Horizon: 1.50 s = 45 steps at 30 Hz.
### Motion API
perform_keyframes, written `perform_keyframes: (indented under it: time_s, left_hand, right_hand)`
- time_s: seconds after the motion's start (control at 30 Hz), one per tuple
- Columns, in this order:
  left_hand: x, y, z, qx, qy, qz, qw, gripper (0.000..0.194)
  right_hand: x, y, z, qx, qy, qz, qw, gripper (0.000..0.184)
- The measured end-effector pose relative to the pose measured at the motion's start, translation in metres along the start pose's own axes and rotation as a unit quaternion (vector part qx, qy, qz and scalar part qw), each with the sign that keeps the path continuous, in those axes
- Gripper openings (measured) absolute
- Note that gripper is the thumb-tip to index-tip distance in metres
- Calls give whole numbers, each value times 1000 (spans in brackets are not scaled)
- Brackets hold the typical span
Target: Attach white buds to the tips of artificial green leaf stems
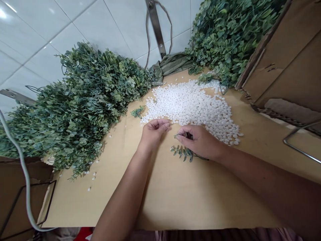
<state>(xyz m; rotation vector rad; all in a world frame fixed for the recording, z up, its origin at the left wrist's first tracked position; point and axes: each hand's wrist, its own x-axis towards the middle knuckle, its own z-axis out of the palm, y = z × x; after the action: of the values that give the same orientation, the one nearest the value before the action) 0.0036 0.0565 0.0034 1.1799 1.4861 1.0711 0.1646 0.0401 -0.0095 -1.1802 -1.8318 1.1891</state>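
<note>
A: What are the hands doing?
B: The right hand pinches a small green tip between thumb and fingers. The left hand, at nine o'clock from it, has thumb and fingertips together; I can't tell if they grip anything.
A: And the leafy sprig?
B: Just beneath the right hand, toward seven o'clock.
A: The white beads?
B: Spread at twelve, with foliage heaps at ten and one.

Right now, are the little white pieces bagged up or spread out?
Spread out: the white pieces lie loose in a broad patch on the tan surface, with a few strays beside the left-hand foliage.
</note>
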Motion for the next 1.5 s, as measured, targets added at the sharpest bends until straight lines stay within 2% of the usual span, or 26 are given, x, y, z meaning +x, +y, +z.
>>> perform_keyframes:
  time_s: [0.07,0.13,0.33,0.43,0.63,0.83,0.93,1.03,1.23,1.5]
  left_hand:
    - [-18,2,-3,-115,-26,-62,991,20]
    - [-32,2,-5,-172,-35,-98,980,28]
    - [-39,-4,-4,-249,-63,-115,960,27]
    - [-37,-6,-3,-249,-82,-125,957,26]
    - [-37,-7,-5,-250,-105,-123,955,25]
    - [-37,-7,-4,-199,-68,-80,974,22]
    - [-37,-7,-3,-167,-51,-60,983,21]
    - [-37,-7,-3,-151,-39,-49,986,21]
    - [-37,-6,-3,-151,-44,-34,987,21]
    - [-37,-10,-3,-146,-42,-29,988,18]
  right_hand:
    - [0,-1,0,15,8,-4,1000,17]
    - [-1,-2,2,28,4,-11,1000,18]
    - [-3,-3,7,52,-6,-62,997,18]
    - [-3,-2,7,51,-5,-82,995,18]
    - [-1,-3,1,60,-42,-55,996,18]
    - [1,-4,-3,126,-97,-4,987,20]
    - [0,-4,-3,113,-72,23,991,20]
    - [-1,-3,-1,88,-50,22,995,19]
    - [-6,1,3,1,12,-22,1000,18]
    - [-7,0,5,-51,54,-69,995,14]
